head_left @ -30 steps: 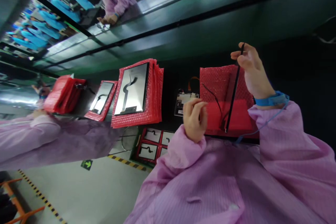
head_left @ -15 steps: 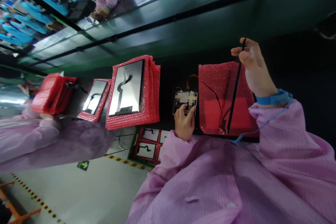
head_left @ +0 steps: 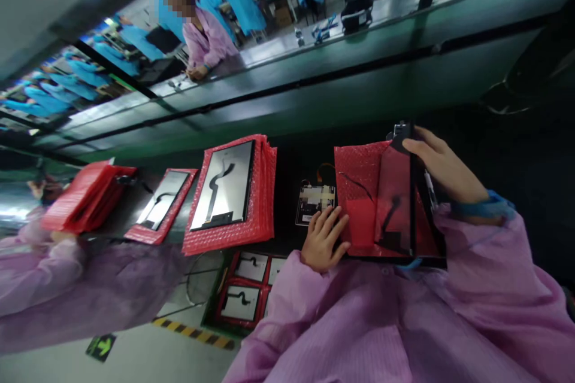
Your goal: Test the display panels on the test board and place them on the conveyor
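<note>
My right hand [head_left: 442, 164] grips the top edge of a dark display panel [head_left: 395, 203], thumb on its face. The panel stands tilted over a red bubble-wrap sheet [head_left: 357, 161], and a dark flex cable shows on it. My left hand [head_left: 324, 238] has its fingers spread and rests between a small circuit board [head_left: 309, 200] and the red sheet's left edge; it holds nothing. An orange flex strip lies behind the board. A thin dark cable shows on the red sheet.
Left of the board is a stack of red bubble-wrap [head_left: 265, 203] with a screen [head_left: 224, 185] on top. Further left are another wrapped screen [head_left: 164, 198] and red bags [head_left: 85, 194] by a co-worker's hands. Below, a crate [head_left: 215, 299] holds several screens. A metal rail [head_left: 287, 87] runs behind.
The panel in my right hand has turned from edge-on to show its face. My left hand has moved off the circuit board toward the red sheet, fingers spread. The whole view has shifted.
</note>
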{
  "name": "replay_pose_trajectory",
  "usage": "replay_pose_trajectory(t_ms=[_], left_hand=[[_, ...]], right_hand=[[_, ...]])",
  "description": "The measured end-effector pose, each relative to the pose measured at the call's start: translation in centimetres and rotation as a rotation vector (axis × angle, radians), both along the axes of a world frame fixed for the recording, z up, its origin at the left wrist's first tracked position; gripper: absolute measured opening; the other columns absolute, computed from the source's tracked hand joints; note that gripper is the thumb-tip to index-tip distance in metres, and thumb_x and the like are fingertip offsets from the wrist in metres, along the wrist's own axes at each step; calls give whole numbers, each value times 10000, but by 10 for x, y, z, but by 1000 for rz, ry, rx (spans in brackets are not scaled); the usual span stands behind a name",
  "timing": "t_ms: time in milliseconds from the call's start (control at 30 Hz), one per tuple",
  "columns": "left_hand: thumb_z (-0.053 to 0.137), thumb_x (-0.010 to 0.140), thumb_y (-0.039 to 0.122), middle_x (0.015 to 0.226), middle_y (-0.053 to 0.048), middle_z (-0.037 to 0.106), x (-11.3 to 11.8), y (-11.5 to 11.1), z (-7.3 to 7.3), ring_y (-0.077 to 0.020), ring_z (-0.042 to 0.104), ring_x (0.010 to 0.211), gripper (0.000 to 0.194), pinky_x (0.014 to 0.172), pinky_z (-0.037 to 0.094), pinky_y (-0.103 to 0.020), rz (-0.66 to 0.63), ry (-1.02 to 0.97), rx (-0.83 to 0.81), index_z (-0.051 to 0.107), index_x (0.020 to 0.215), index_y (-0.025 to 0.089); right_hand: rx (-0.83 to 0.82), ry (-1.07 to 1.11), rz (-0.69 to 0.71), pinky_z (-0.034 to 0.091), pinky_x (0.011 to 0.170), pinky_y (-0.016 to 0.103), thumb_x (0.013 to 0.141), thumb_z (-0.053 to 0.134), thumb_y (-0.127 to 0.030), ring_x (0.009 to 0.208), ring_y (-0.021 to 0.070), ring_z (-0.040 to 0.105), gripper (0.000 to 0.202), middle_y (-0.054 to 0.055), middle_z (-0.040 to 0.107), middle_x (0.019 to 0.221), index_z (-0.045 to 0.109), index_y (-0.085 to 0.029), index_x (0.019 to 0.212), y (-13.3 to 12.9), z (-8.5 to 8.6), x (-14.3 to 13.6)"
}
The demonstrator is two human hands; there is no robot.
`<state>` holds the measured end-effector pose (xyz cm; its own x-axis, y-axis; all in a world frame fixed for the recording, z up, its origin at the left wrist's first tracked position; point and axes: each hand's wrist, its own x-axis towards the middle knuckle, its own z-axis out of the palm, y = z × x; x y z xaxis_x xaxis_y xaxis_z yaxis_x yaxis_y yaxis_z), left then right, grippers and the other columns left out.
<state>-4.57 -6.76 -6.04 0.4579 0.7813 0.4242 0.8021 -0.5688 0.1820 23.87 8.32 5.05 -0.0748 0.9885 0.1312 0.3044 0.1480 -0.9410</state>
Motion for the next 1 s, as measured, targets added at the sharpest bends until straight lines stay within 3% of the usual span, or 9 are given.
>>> replay_pose_trajectory(t_ms=[133,233,400,533,600,700,767,900,1000], left_hand=[[437,1007,367,1504,-137,545,3,4,-1,-281,374,1493,487,1249,182,-524,-39,92,-96,520,1448,179],[431,1011,342,1511,-144,537,5,6,-1,-275,367,1502,476,1261,178,-532,-37,88,-112,521,1436,150],[384,1030,321,1544,-160,491,5,6,3,-264,312,1530,546,1255,206,-560,-31,80,-187,347,1546,144],[282,1050,286,1586,-170,427,2,6,7,-232,273,1542,616,1262,204,-558,-41,38,-283,96,1614,120],[270,1053,306,1592,-177,415,0,7,8,-233,261,1546,628,1265,208,-550,-49,37,-303,73,1615,106],[321,1048,396,1599,-180,401,0,7,7,-277,234,1554,615,1255,229,-560,-79,85,-286,248,1589,114],[372,1034,457,1604,-176,395,2,7,7,-311,243,1551,599,1239,258,-573,-83,121,-262,381,1541,138],[437,1024,435,1516,-163,520,5,7,23,-310,383,1488,481,1198,346,-548,-60,75,-175,556,1410,173],[469,1023,316,1258,-119,693,6,22,50,-239,603,1248,287,1108,458,-456,-62,-121,-38,679,1175,193]], right_hand=[[-152,-55,-50,566,929,568,742,743,-354,1000,329,690,306,76,730,1058,668,-230,1011,-19,12,31],[-229,69,-84,611,821,520,684,798,-321,894,308,714,367,67,740,1008,646,-245,1009,-23,16,44],[-295,224,-30,625,703,466,706,769,-297,798,290,727,356,55,748,939,627,-253,1030,-18,23,32],[-376,221,44,615,652,437,782,681,-303,731,261,717,285,57,741,903,593,-244,1046,-1,4,5],[-375,180,67,615,675,420,805,648,-310,735,240,711,255,60,737,901,581,-232,1038,7,-12,-3],[-345,84,72,604,750,420,795,653,-300,781,232,698,233,71,731,926,582,-217,1000,14,-33,-4],[-268,-100,6,577,830,457,766,675,-265,865,267,685,215,101,717,947,604,-202,960,13,-38,-1],[118,-599,-191,479,956,572,848,594,-288,1130,391,589,247,213,657,1127,676,-141,1030,3,-31,-9],[259,-568,52,411,1032,570,939,508,-350,1136,348,587,289,169,692,1106,717,-169,1022,2,-25,-37]])
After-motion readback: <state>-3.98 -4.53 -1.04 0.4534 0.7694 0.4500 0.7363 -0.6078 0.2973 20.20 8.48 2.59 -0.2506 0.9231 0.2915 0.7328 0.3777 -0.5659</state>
